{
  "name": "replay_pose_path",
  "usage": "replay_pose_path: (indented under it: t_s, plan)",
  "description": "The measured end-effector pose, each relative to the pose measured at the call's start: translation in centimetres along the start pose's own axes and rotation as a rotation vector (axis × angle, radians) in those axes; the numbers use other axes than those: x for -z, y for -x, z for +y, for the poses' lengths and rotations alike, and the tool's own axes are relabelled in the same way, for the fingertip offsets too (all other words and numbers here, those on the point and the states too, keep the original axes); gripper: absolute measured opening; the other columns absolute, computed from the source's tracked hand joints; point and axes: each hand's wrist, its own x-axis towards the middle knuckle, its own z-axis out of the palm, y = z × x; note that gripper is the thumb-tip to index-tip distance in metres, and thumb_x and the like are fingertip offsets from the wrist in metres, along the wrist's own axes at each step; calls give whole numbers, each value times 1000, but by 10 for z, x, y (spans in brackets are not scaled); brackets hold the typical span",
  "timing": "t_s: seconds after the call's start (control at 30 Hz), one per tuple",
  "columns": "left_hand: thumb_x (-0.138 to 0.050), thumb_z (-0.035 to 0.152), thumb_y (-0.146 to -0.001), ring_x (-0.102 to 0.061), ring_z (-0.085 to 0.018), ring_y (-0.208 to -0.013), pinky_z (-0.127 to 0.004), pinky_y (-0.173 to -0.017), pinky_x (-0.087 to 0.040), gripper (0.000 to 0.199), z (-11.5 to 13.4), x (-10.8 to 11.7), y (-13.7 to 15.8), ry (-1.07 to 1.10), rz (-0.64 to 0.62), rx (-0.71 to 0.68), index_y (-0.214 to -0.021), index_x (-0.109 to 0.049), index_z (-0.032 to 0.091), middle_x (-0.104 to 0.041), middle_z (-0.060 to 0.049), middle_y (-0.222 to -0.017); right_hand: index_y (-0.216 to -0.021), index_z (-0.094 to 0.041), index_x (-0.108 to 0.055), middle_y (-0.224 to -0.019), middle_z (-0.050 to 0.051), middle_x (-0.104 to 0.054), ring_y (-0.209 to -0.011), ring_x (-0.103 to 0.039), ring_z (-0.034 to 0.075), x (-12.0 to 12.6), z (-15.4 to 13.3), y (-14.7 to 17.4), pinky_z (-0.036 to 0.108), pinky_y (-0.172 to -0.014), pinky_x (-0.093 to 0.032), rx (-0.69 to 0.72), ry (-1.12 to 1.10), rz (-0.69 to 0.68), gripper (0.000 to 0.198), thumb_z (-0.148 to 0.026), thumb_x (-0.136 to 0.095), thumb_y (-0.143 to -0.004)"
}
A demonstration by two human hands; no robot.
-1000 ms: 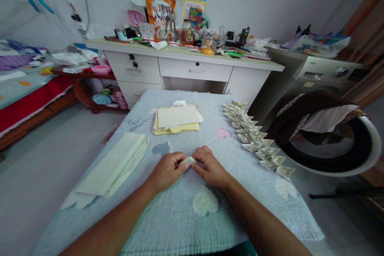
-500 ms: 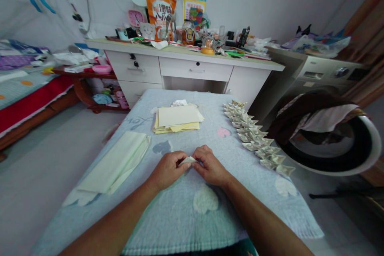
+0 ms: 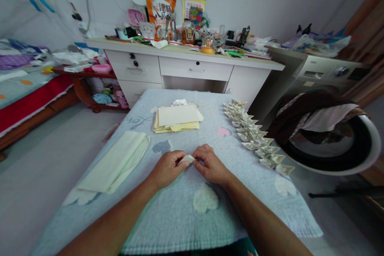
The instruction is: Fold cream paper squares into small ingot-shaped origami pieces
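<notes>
Between my hands, over the middle of the cloth-covered table (image 3: 177,212), is a small folded piece of pale paper (image 3: 188,159). My left hand (image 3: 169,168) pinches its left end with thumb and fingers. At the opposite end, my right hand (image 3: 211,166) grips it the same way. The fingers hide part of its folds. Off to the right stand rows of small folded paper boats (image 3: 253,134), the farthest one patterned in yellow. Beyond my hands lies a stack of white and yellow paper sheets (image 3: 178,116). Larger pale green folded sheets (image 3: 115,164) rest at the left.
A white desk (image 3: 195,68) crowded with jars, a snack bag and other small items stands behind the table. On the right is a washing machine (image 3: 325,72) with its door open and cloth hanging out. A bed (image 3: 27,92) is at the far left.
The folded paper has tilted slightly between my fingers, showing a little more of its face. Both hands stay in nearly the same place.
</notes>
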Motion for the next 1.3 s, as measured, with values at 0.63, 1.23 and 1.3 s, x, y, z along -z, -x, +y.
replay_pose_path:
  t_s: [0.63, 1.23, 1.3]
  plan:
    - [-51, 34, -82, -40, -11, -57, -23, -54, -25, 26, 1, 1, 0, -39, 0, 13, -64, -52, 16, -43, 5, -58, -73, -18, -53, -71, -1, -53, -78, -47, 16, 0, 1, 0, 31, -79, -29, -11, 6, 15, 11, -11, -58, -80]
    - [-50, 34, -84, -43, -11, -59, -23, -55, -28, 27, 4, 0, 1, -45, -29, -21, -66, -55, 16, -46, 4, -60, -76, -18, -55, -72, -1, -55, -79, -47, 16, -3, 1, 1, 32, -80, -30, -24, 29, -6, 9, -21, -61, -83]
    - [-50, 35, -84, -43, -11, -59, -23, -55, -27, 26, 2, 0, 1, -53, -30, -16, -67, -56, 16, -46, 4, -60, -76, -18, -56, -72, -1, -55, -79, -47, 16, -2, 1, 2, 32, -80, -30, -22, 23, 2, 10, -22, -61, -83]
